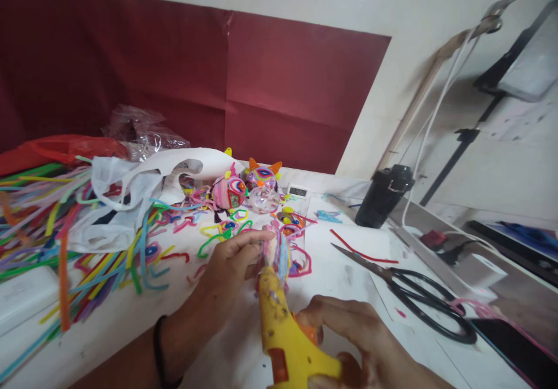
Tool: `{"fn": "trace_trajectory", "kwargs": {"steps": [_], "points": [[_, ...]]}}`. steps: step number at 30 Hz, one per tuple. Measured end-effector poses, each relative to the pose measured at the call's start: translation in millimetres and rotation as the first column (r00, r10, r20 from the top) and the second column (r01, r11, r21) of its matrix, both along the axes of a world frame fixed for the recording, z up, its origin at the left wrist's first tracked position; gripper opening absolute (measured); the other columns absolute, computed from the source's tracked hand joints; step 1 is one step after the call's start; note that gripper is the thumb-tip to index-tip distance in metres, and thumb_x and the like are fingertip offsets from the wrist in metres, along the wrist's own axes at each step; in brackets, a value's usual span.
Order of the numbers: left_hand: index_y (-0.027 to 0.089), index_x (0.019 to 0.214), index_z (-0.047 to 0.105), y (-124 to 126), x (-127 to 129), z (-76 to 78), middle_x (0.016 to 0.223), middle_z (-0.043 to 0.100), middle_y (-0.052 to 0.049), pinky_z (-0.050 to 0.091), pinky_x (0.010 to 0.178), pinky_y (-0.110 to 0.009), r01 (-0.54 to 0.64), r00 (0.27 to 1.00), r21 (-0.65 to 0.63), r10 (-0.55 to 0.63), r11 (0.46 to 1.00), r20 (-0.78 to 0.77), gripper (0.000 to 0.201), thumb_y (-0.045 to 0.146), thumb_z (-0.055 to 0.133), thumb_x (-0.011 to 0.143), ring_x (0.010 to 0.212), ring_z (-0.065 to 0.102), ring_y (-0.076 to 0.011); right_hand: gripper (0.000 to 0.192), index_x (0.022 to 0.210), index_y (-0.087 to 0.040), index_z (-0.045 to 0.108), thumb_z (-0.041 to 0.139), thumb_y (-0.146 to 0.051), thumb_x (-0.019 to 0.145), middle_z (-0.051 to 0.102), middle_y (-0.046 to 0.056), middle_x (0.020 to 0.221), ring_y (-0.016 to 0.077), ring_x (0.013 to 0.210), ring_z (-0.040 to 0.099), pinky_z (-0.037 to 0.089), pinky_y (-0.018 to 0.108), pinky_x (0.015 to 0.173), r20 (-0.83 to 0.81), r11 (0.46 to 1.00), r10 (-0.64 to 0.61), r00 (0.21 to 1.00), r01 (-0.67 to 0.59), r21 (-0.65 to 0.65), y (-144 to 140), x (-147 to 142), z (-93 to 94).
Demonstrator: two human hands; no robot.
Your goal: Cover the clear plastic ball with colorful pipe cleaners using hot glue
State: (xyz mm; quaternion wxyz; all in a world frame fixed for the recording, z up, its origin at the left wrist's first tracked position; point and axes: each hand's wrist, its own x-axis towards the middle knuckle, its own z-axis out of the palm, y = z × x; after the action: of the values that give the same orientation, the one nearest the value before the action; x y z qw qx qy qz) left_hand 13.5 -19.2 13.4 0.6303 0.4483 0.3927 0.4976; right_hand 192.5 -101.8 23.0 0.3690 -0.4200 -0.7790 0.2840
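Note:
My right hand [349, 331] is wrapped round the handle of a yellow hot glue gun [279, 319], a finger at its orange trigger. The gun's nozzle points away from me and meets a ball wrapped in pink, purple and blue pipe cleaners [281, 249]. With its fingers pinched together, my left hand [233, 261] grips the ball's left side; the nozzle tip partly covers where they meet. Just behind lie bent pipe cleaner shapes [231, 226] and two finished-looking colourful balls, one pink-striped [229, 191] and one with orange ears [263, 177].
Loose pipe cleaners [108, 261] spread over the left side. Open black-handled scissors [405, 287] lie on the right, near a red pipe cleaner [361, 248] and a phone [514, 348]. A black bottle [386, 194] stands at the back right, beside a small digital clock [297, 191].

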Motion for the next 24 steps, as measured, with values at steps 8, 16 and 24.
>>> {"fn": "trace_trajectory", "kwargs": {"steps": [8,16,24], "points": [[0.019,0.092,0.071,0,0,-1.0,0.058,0.057,0.004,0.044,0.054,-0.022,-0.028,1.0,0.005,0.029,1.0,-0.01,0.026,0.019,0.057,0.07,0.055,0.053,-0.0115,0.02,0.087,-0.02,0.068,0.071,-0.034,0.073,0.068,0.007,0.078,0.0188,0.069,0.067,0.056,0.019,0.054,0.101,0.999,-0.028,0.994,0.026,0.02,-7,2,0.2],[0.019,0.088,0.072,1,-1,-3.2,0.062,0.062,0.002,0.047,0.058,-0.024,-0.042,0.999,-0.006,0.041,0.999,-0.017,0.023,0.021,0.059,0.069,0.059,0.056,-0.0135,0.026,0.092,-0.022,0.069,0.068,-0.042,0.076,0.066,0.006,0.072,0.0175,0.062,0.063,0.055,0.023,0.055,0.001,0.992,-0.016,1.0,0.016,0.124,1,4,-15.1],[0.019,0.094,0.071,3,-1,-9.1,0.061,0.06,0.002,0.049,0.06,-0.026,-0.012,1.0,0.016,0.012,1.0,-0.006,0.026,0.023,0.058,0.072,0.058,0.056,-0.0129,0.024,0.087,-0.02,0.069,0.071,-0.04,0.075,0.068,0.006,0.074,0.0172,0.063,0.064,0.052,0.022,0.057,0.022,0.992,0.02,1.0,-0.023,0.124,1,2,-12.2]]}}
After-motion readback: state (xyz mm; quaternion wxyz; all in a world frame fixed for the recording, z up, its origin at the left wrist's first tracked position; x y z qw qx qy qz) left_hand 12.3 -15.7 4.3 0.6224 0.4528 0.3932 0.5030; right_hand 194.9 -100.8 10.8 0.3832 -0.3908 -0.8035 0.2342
